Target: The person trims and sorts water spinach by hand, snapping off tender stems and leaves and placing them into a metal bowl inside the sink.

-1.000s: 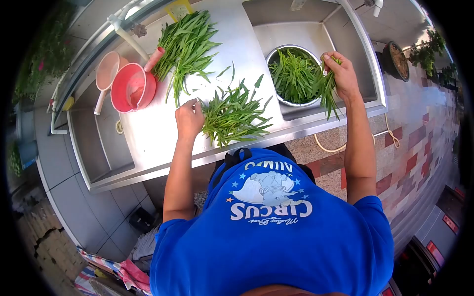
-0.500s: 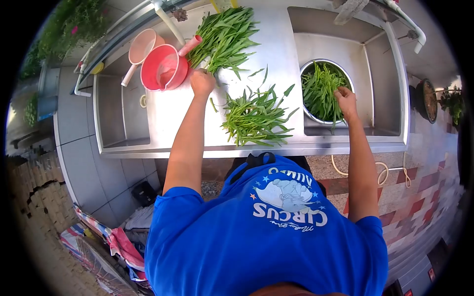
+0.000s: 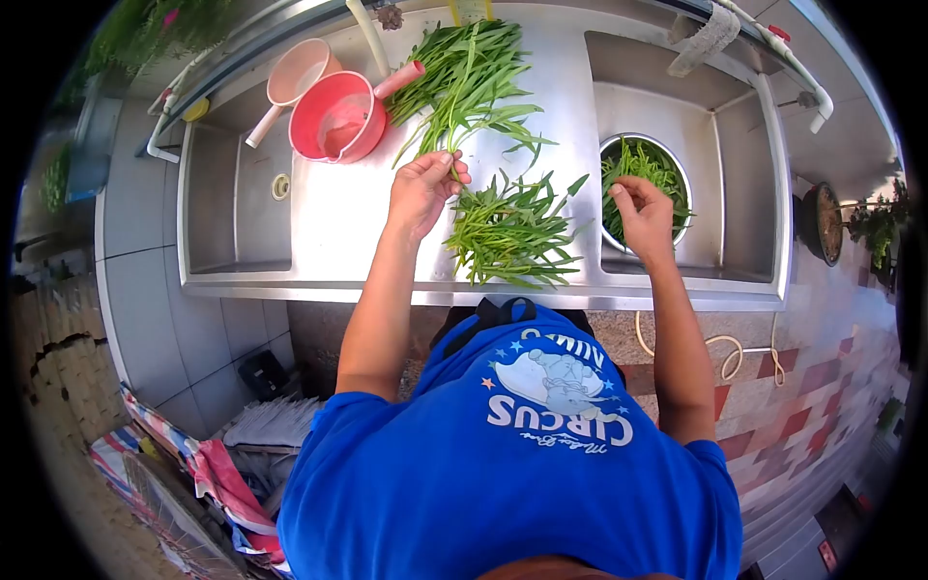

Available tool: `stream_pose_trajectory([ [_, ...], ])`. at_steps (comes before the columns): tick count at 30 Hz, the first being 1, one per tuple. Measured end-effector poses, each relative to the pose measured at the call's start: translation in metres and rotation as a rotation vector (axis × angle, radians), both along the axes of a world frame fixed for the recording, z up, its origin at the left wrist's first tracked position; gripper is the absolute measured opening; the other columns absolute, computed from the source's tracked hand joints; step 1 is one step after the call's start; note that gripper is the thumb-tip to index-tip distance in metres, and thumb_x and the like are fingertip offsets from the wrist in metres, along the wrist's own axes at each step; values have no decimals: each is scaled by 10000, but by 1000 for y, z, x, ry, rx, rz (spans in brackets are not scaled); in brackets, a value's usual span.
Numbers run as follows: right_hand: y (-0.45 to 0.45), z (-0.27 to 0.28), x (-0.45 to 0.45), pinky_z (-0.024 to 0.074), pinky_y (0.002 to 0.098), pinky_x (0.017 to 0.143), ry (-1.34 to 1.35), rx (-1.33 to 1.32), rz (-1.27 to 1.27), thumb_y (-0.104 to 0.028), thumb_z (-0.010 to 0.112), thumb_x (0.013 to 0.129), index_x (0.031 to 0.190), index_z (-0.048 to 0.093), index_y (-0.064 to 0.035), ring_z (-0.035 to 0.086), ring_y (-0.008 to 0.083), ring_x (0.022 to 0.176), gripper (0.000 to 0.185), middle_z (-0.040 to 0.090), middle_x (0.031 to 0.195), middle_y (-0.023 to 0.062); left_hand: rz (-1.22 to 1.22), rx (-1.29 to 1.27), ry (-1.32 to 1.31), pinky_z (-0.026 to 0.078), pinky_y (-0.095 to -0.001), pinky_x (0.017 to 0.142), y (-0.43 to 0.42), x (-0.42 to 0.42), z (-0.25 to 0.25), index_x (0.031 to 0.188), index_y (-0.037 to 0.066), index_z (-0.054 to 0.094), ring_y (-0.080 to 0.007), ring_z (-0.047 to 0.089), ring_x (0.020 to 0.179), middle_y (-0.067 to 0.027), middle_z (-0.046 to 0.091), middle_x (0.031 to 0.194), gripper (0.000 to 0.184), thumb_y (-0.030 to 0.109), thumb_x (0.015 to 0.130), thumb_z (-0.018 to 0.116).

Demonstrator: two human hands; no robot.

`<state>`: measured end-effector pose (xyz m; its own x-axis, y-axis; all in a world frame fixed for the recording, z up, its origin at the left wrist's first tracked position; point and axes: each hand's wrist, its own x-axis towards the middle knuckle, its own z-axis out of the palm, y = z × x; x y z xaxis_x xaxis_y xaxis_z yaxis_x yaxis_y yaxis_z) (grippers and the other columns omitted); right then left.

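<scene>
The left hand pinches leafy green stalks above the shiny steel counter. The right hand curls over the metal bowl in the sink; can't tell if it grips. Red tiles dot the floor.

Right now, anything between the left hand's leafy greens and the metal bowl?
Yes: the nearer pile of leafy greens lies on the counter between left hand and metal bowl, and the right hand covers part of the bowl in view.

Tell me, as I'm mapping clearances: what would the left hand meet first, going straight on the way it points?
Beyond the thin green stem it pinches, the left hand would probably meet the far heap of long green leaves on the silver metal counter; the hand's height is unclear.
</scene>
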<state>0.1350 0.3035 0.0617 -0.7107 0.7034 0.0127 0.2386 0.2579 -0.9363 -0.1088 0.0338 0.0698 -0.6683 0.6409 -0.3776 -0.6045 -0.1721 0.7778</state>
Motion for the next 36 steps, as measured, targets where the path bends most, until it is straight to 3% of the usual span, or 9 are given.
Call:
stream_pose_trajectory([
  [7, -85, 92, -61, 488, 367, 666, 296, 489, 256, -10, 741, 859, 969, 731, 6, 607, 273, 723, 111, 670, 790, 116, -64, -1, 129, 523, -287, 686, -20, 36, 27, 1116, -67, 659, -192, 690, 819, -132, 716, 944, 200, 106, 1053, 582],
  [8, -94, 95, -68, 486, 383, 660, 329, 596, 282, -1, 760, 818, 972, 733, -2, 594, 281, 744, 156, 666, 831, 114, -65, -18, 172, 535, -266, 664, -22, 41, 29, 1093, -63, 670, -173, 694, 791, -121, 729, 921, 193, 104, 1054, 580],
  [14, -145, 94, -95, 482, 436, 806, 264, 853, 281, -103, 739, 841, 991, 746, -16, 553, 320, 990, 174, 626, 1023, 130, -123, -4, 330, 535, -270, 676, -34, 62, 40, 1092, -51, 686, -142, 661, 773, -99, 727, 900, 173, 87, 1043, 594],
  [17, -153, 90, -95, 448, 451, 868, 207, 847, 334, -138, 728, 847, 968, 757, -29, 517, 332, 1039, 166, 601, 1003, 123, -133, -36, 422, 533, -261, 669, -44, 65, 42, 1094, -59, 694, -120, 643, 749, -85, 729, 890, 177, 75, 1043, 589],
  [25, -164, 98, -97, 421, 444, 839, 244, 816, 480, -95, 735, 789, 847, 711, -44, 503, 317, 952, 81, 573, 944, 108, -23, -137, 544, 534, -244, 645, -57, 75, 51, 1055, -70, 709, -109, 675, 740, -85, 738, 868, 143, 43, 1000, 639],
  [28, -172, 88, -97, 427, 444, 814, 304, 819, 427, -69, 741, 770, 835, 660, -32, 512, 324, 932, 110, 581, 941, 112, 58, -298, 846, 528, -261, 603, -56, 80, 43, 1001, -88, 709, -97, 624, 649, -90, 740, 841, 149, 50, 987, 655],
  [31, -181, 83, -90, 435, 441, 798, 348, 813, 342, -22, 728, 773, 830, 616, -23, 534, 329, 906, 125, 604, 947, 120, 136, -370, 977, 522, -277, 574, -53, 81, 41, 956, -72, 724, -109, 629, 600, -91, 727, 783, 113, 36, 946, 695],
  [35, -173, 78, -83, 452, 444, 791, 377, 777, 216, 29, 702, 811, 872, 611, -8, 581, 341, 860, 116, 638, 971, 129, 181, -394, 1293, 521, -312, 566, -53, 79, 46, 952, -41, 738, -196, 660, 603, -131, 704, 762, 88, -5, 873, 722],
  [36, -169, 78, -80, 492, 439, 731, 350, 701, 208, 13, 707, 842, 931, 624, -2, 626, 339, 846, 123, 646, 992, 135, 176, -405, 1343, 525, -326, 572, -53, 80, 45, 952, -37, 740, -225, 667, 615, -143, 699, 767, 101, -13, 855, 725],
])
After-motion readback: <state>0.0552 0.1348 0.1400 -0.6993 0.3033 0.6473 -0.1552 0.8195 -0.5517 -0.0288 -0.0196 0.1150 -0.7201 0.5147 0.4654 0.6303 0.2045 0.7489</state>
